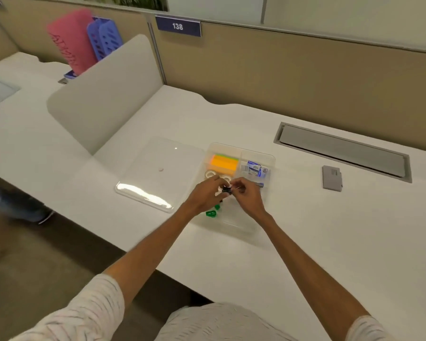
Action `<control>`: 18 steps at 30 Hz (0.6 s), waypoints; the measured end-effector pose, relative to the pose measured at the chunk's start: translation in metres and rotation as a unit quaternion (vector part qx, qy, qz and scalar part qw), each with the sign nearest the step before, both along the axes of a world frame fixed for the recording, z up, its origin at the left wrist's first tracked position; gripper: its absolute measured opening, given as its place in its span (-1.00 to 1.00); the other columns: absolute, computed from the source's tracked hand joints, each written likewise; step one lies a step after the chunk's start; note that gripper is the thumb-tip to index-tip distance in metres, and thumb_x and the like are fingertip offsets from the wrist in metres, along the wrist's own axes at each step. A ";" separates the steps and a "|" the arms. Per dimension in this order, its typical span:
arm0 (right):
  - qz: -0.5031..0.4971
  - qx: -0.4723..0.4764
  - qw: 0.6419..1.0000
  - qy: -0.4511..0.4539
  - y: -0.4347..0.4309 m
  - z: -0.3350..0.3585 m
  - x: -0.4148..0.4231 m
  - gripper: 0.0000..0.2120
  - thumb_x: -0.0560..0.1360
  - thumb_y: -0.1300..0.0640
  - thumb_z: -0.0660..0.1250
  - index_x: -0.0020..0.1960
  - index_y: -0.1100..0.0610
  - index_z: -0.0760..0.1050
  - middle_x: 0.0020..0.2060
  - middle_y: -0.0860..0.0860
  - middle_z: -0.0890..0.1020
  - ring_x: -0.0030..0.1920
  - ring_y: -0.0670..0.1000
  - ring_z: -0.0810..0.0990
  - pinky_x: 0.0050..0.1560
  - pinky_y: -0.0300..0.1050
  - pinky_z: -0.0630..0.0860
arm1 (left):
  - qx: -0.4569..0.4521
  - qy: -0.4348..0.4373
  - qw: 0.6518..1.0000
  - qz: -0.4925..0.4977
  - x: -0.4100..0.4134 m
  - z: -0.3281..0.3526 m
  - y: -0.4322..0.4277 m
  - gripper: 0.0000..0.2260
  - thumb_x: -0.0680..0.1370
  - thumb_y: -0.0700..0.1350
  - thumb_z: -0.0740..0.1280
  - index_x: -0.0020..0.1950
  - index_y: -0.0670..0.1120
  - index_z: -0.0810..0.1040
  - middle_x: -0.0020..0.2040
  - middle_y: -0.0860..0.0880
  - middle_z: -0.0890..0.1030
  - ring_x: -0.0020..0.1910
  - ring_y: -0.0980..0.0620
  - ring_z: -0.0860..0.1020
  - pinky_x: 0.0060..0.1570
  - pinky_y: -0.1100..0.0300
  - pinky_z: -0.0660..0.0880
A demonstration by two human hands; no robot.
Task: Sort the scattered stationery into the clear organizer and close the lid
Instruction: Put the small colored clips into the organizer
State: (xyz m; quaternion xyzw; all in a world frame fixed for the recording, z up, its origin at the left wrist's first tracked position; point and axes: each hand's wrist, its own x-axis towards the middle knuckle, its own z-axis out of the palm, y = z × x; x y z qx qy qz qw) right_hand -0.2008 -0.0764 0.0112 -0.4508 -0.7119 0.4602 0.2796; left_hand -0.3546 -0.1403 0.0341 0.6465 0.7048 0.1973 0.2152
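The clear organizer [268, 157] sits on the white desk with its lid [158, 168] lying flat to its left. Inside it are orange and green sticky notes [224, 163], white tape rolls [210, 174], blue staple boxes [255, 168] and green binder clips [211, 213]. My left hand [204, 195] and my right hand [246, 195] meet over the organizer's front compartments, both pinching one small black binder clip [226, 190] between their fingertips. Parts of the organizer's front half are hidden by my hands.
A grey flat box [332, 178] lies on the desk to the right of the organizer. Behind it is a recessed grey cable tray [342, 150]. A white divider panel [103, 94] stands at the left, with pink and purple file holders [84, 45] beyond it.
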 end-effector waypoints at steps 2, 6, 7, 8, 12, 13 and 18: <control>0.013 -0.001 1.000 -0.004 -0.010 -0.003 -0.013 -0.79 0.50 0.34 0.30 0.12 0.25 0.57 -0.02 0.10 0.67 -0.05 0.02 0.64 -0.04 -0.28 0.56 | -0.014 0.002 1.000 0.011 -0.013 -0.003 -0.011 -0.75 0.52 0.05 0.36 0.16 0.04 0.51 0.12 0.07 0.56 0.03 0.06 0.55 0.01 0.10 0.55; 0.002 0.017 1.000 -0.006 -0.018 -0.005 -0.022 -0.79 0.50 0.33 0.28 0.12 0.23 0.55 -0.02 0.06 0.65 -0.06 -0.02 0.61 -0.05 -0.31 0.53 | -0.010 0.012 1.000 0.022 -0.025 -0.008 -0.022 -0.79 0.54 -0.11 0.28 0.17 -0.02 0.51 0.24 0.00 0.46 0.21 0.02 0.46 0.14 0.05 0.49; -0.007 0.022 1.000 -0.004 -0.017 -0.005 -0.021 -0.79 0.50 0.34 0.27 0.11 0.23 0.55 -0.01 0.06 0.66 -0.05 -0.02 0.61 -0.01 -0.25 0.55 | -0.005 0.010 1.000 0.023 -0.025 -0.010 -0.022 -0.80 0.56 -0.15 0.25 0.17 -0.04 0.51 0.25 -0.02 0.46 0.24 0.00 0.44 0.16 0.03 0.48; -0.017 0.026 1.000 -0.003 -0.016 -0.004 -0.019 -0.80 0.51 0.34 0.27 0.11 0.23 0.56 -0.01 0.07 0.66 -0.03 -0.01 0.61 0.03 -0.21 0.56 | 0.000 0.009 1.000 0.025 -0.024 -0.010 -0.021 -0.80 0.58 -0.19 0.21 0.17 -0.06 0.52 0.25 -0.03 0.46 0.25 -0.01 0.43 0.18 0.01 0.47; -0.065 0.034 0.997 0.002 -0.002 -0.001 0.004 -0.80 0.50 0.37 0.27 0.08 0.23 0.58 -0.02 0.07 0.67 -0.02 -0.01 0.62 0.07 -0.19 0.57 | 0.018 -0.001 0.999 0.045 -0.010 -0.010 -0.009 -0.75 0.62 -0.25 0.11 0.19 -0.08 0.51 0.24 -0.08 0.49 0.21 -0.05 0.46 0.17 0.02 0.48; -0.082 0.039 0.996 0.002 0.002 -0.001 0.011 -0.80 0.50 0.37 0.28 0.07 0.23 0.58 -0.02 0.07 0.67 -0.02 -0.01 0.62 0.08 -0.19 0.57 | 0.023 -0.005 0.998 0.050 -0.005 -0.009 -0.004 -0.74 0.63 -0.24 0.10 0.20 -0.09 0.52 0.23 -0.09 0.50 0.18 -0.06 0.48 0.16 0.01 0.48; -0.165 0.060 0.984 -0.001 0.019 -0.002 0.050 -0.84 0.50 0.39 0.29 0.03 0.24 0.57 -0.02 0.10 0.66 -0.06 -0.03 0.59 0.03 -0.17 0.58 | 0.060 -0.008 0.998 0.022 0.036 -0.008 0.020 -0.78 0.63 -0.20 0.15 0.18 -0.11 0.54 0.16 -0.10 0.54 0.12 -0.05 0.51 0.10 0.02 0.49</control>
